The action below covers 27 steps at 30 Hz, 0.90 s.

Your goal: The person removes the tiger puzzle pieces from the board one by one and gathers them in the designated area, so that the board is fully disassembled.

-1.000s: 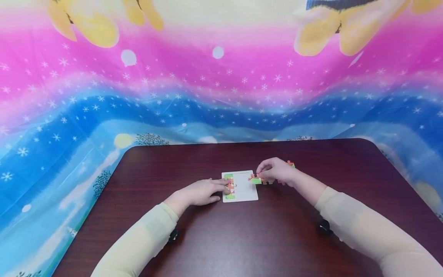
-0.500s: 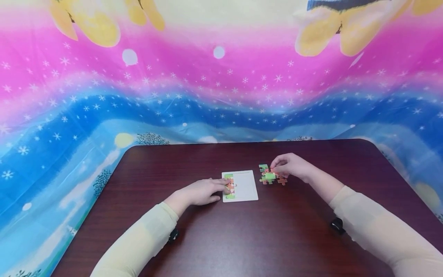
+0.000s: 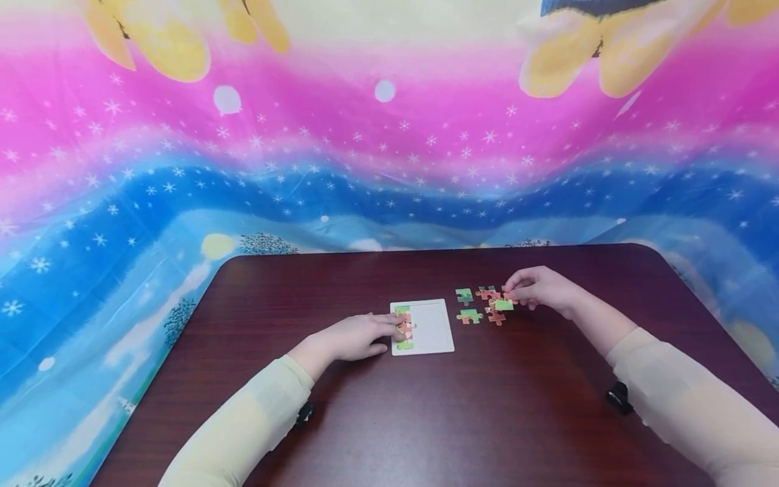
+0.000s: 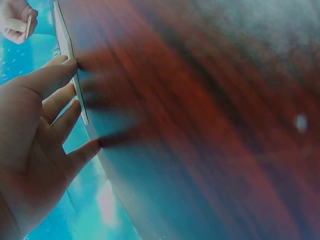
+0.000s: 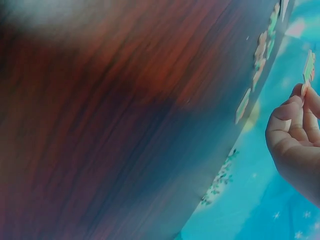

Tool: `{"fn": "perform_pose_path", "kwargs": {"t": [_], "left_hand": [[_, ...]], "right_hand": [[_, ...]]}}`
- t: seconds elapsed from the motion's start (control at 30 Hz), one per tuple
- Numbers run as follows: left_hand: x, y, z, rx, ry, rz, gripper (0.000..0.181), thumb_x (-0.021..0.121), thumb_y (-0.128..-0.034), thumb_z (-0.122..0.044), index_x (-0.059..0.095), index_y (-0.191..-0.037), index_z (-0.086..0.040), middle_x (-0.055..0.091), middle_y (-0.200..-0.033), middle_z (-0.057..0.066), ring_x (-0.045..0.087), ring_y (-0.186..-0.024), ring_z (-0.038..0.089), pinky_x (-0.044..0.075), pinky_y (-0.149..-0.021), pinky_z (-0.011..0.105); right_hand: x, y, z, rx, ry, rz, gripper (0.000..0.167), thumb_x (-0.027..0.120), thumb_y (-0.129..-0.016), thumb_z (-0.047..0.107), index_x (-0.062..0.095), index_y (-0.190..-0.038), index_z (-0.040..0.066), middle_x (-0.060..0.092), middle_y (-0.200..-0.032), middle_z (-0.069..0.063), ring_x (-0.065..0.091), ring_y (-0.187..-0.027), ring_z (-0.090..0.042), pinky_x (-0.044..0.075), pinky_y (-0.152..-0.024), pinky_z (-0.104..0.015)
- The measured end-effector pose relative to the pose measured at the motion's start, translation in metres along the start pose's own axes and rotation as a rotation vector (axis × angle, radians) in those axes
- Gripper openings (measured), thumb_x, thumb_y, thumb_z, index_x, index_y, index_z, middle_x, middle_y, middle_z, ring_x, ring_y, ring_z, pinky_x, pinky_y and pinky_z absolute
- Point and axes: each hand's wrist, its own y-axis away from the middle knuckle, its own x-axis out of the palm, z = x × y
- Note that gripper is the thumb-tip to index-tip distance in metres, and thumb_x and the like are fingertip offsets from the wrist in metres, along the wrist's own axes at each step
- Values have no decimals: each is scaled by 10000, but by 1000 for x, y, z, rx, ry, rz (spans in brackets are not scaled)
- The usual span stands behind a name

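In the head view a white puzzle tray [image 3: 433, 327] has a column of joined pieces [image 3: 404, 338] along its left side. The left hand [image 3: 353, 337] rests its extended fingers on the tray's left edge and those pieces; the left wrist view shows this hand [image 4: 45, 125] with fingers spread. The right hand [image 3: 544, 289] pinches a green and orange piece [image 3: 503, 305] above loose pieces right of the tray. In the right wrist view the held piece [image 5: 308, 67] stands up from the fingertips of the hand [image 5: 295, 142], clear of the table.
Loose pieces lie right of the tray, among them a green one [image 3: 464, 295], a green and orange one [image 3: 469, 316] and an orange one [image 3: 496, 318]. The dark wooden table [image 3: 389, 419] reaches back to a patterned cloth [image 3: 389, 149].
The right hand has moved right from over the tray with the pinched piece, uncovering loose pieces on the table. The left hand has stayed in place.
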Motion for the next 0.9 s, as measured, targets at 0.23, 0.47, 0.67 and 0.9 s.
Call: {"fn": "perform_pose_path", "kwargs": {"t": [0.23,0.47,0.67,0.9], "left_hand": [[-1,0,0,-6,-7,-4,388,668,-988,-114,659,-1371,-175,466,-1565,63,401,-1464,217,392,-1127,502],[-1,0,0,-13,2,2,386,664,-990,-112,659,-1371,-174,474,-1560,63,402,-1463,217,385,-1132,501],[-1,0,0,-12,1,0,385,663,-992,-114,658,-1371,-178,468,-1565,58,400,-1464,213,385,-1132,501],[1,0,2,2,-5,-5,392,662,-992,-115,654,-1378,-184,459,-1571,60,405,-1461,215,389,-1129,505]], "right_hand": [[-13,2,-13,29,36,-5,233,666,-962,92,623,-1094,-95,631,-860,-38,542,-760,-190,504,-661,-346],[-19,4,-22,62,60,22,217,651,-965,85,617,-1097,-84,606,-843,-33,536,-761,-196,491,-655,-342],[-21,4,-28,84,50,40,232,641,-965,68,609,-1116,-105,599,-836,-32,529,-756,-190,486,-652,-337],[-18,2,-33,93,51,45,222,634,-968,66,621,-1114,-101,588,-819,-24,522,-733,-175,486,-647,-334]]}}
